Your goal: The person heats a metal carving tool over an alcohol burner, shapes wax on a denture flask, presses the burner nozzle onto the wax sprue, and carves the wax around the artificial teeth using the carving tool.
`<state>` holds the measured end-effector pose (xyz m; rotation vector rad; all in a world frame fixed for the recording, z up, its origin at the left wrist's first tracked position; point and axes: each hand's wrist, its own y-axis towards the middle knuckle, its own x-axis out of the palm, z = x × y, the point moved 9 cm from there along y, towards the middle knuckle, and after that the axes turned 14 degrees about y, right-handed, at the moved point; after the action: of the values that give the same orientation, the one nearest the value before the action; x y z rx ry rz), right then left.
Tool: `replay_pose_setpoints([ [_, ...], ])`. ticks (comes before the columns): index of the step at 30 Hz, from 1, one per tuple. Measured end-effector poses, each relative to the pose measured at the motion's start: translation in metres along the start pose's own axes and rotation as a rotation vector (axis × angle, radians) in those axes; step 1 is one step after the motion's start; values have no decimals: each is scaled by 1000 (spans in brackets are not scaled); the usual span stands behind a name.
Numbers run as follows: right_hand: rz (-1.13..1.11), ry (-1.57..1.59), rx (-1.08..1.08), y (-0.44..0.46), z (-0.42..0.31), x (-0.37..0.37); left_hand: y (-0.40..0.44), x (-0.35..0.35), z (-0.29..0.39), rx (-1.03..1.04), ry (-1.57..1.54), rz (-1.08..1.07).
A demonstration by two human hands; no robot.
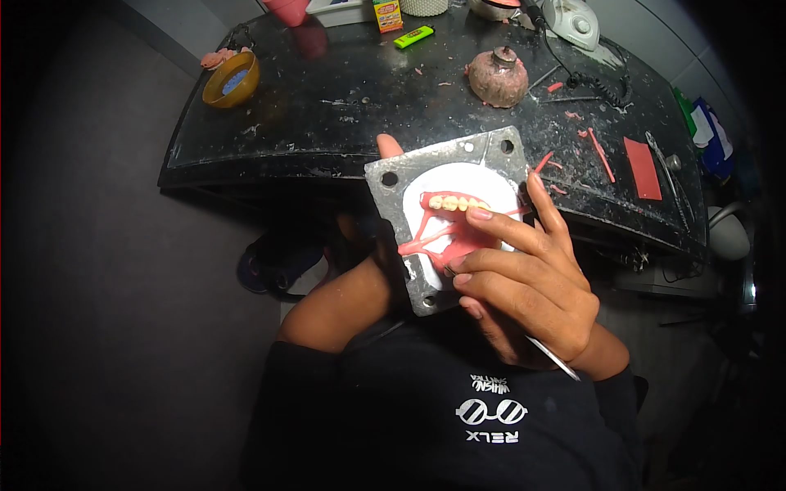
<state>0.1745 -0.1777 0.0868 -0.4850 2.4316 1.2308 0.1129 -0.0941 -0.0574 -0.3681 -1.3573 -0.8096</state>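
A square grey metal dental flask half (379, 196) is tilted up before me, with holes near its corners. White plaster (417, 186) fills its middle. On it sit a row of yellowish artificial teeth (452, 203) in pink wax and pink wax strips (426, 239). Behind the flask half, my left hand (389, 147) supports it; one fingertip shows past the top edge, the rest is hidden. My right hand (544, 286) is closed around a thin metal wax carver (553, 358), its tip at the pink wax. One right fingertip touches the teeth.
The dark worktop (327, 123) bears a yellow bowl (232, 80), a green lighter (414, 37) and a pink-coated round burner (498, 78). At right lie a pink wax sheet (642, 168), a wax stick (602, 155) and a metal tool (661, 155). A corded white device (573, 24) stands behind.
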Motion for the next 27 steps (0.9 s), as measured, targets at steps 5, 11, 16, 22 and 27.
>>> replay_pose_setpoints([
  [5,-6,-10,-1,0,0,0,-2,0,0,-40,-46,-119],
  [11,-6,-15,-9,0,-1,-1,-2,4,-3,-39,-8,-61],
  [16,-7,-4,0,-1,-1,-1,-3,12,-4,-46,-13,-21],
  [22,-54,-11,11,-3,-1,0,0,4,-3,-41,-50,-110],
  [27,-63,-25,12,-2,-1,1,-1,5,-3,-39,-20,-66],
])
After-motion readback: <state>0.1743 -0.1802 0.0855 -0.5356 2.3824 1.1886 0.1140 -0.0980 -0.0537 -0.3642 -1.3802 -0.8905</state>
